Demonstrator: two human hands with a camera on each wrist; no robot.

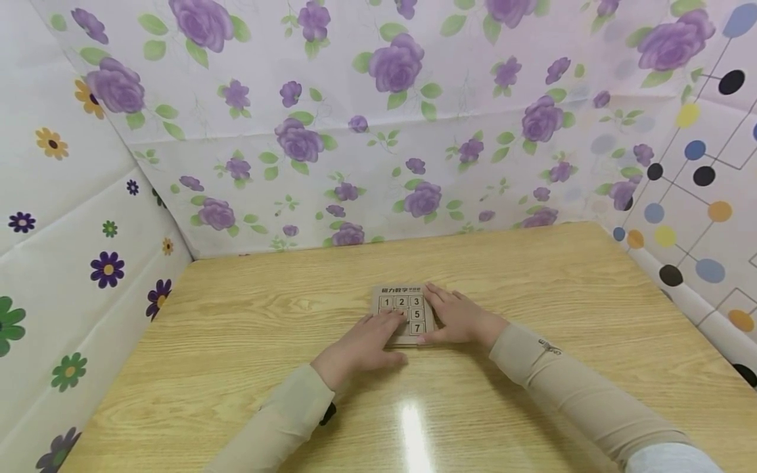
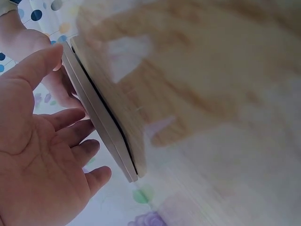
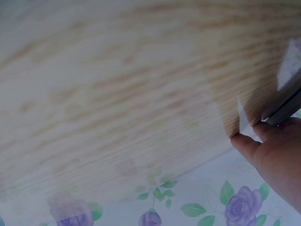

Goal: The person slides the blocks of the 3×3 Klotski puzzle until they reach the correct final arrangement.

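A flat, square number puzzle board, with printed numbers in a grid and Chinese lettering along its top, lies on the table. My left hand reaches over its left part, fingertips at the middle of the grid, hiding some numbers. In the left wrist view, the relaxed fingers of the left hand lie close along the board's edge. My right hand rests at the right side, thumb at the lower corner and straight fingers by the upper corner. The right wrist view shows the right hand beside the dark board edge.
A glossy wood-grain table reflects the hands and light. Floral sheeting stands along its back edge, with flowered sheeting on the left and dotted sheeting on the right.
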